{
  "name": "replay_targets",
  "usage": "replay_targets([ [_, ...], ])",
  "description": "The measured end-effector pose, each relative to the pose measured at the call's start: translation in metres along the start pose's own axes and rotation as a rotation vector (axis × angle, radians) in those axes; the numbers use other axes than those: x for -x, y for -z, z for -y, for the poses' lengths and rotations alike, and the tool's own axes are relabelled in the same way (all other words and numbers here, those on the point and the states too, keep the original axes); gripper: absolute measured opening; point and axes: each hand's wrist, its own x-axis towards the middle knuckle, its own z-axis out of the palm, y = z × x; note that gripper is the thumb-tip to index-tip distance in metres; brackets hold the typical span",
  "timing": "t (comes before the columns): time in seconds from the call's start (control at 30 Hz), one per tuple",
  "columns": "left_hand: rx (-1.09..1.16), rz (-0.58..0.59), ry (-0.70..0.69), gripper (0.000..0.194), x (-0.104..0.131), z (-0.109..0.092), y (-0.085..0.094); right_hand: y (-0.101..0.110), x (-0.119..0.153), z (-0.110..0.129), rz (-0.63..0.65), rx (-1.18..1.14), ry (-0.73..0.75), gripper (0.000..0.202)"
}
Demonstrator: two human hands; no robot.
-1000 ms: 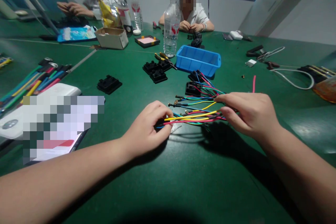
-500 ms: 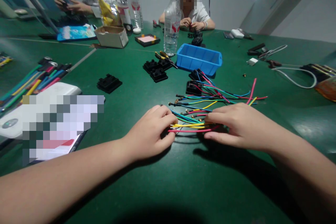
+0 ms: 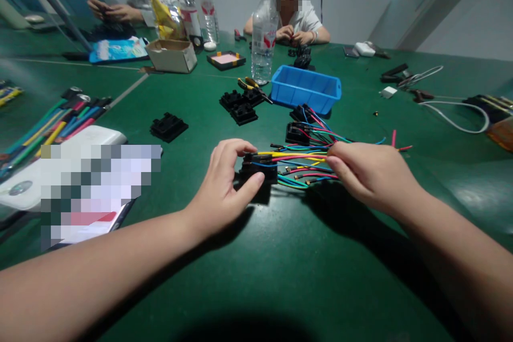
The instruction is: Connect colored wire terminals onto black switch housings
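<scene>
My left hand (image 3: 234, 181) is closed around a black plastic housing (image 3: 264, 172), thumb on its near side and fingers behind it. Yellow, red and blue wires (image 3: 296, 156) run from the housing to the right. Their far ends sit in the closed fingers of my right hand (image 3: 364, 168), which hides the tips. Beneath and behind these lie more loose coloured wires (image 3: 294, 181) with small brass-coloured ends. Just beyond, two more black housings with wires attached, one of them a wired housing (image 3: 297, 132), rest on the green table (image 3: 256, 267).
Past the wires stand a blue bin (image 3: 306, 91) and a water bottle (image 3: 263, 37). Several bare black housings (image 3: 242, 107) lie with yellow-handled pliers (image 3: 254, 88). On the left are a phone (image 3: 104, 197), a white device (image 3: 80, 144) and bundled wires (image 3: 60, 123). Two people sit opposite.
The black housing has come into view in my left hand. My right hand has moved slightly up and right, drawing the yellow and red wires out straight.
</scene>
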Motion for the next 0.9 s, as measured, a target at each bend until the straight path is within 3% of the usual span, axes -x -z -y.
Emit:
replay_targets([
  [0.13,-0.007,-0.051,0.011,0.034,0.001,0.001,-0.001,-0.004,0.001,-0.009,-0.101,0.081,-0.202,0.036],
  [0.37,0.019,0.078,0.046,0.027,-0.002,-0.003,-0.003,-0.022,0.001,-0.033,-0.150,0.040,-0.395,0.025],
  [0.57,0.055,0.102,0.092,0.025,-0.004,-0.003,-0.003,-0.039,0.005,-0.051,-0.160,-0.052,-0.386,0.031],
  [0.8,0.082,0.156,0.104,0.014,-0.004,-0.003,-0.003,-0.050,0.005,-0.054,-0.195,-0.078,-0.373,0.050],
  [0.9,0.070,0.160,0.111,0.012,-0.005,-0.003,-0.003,-0.053,0.006,-0.057,-0.226,-0.081,-0.363,0.045],
])
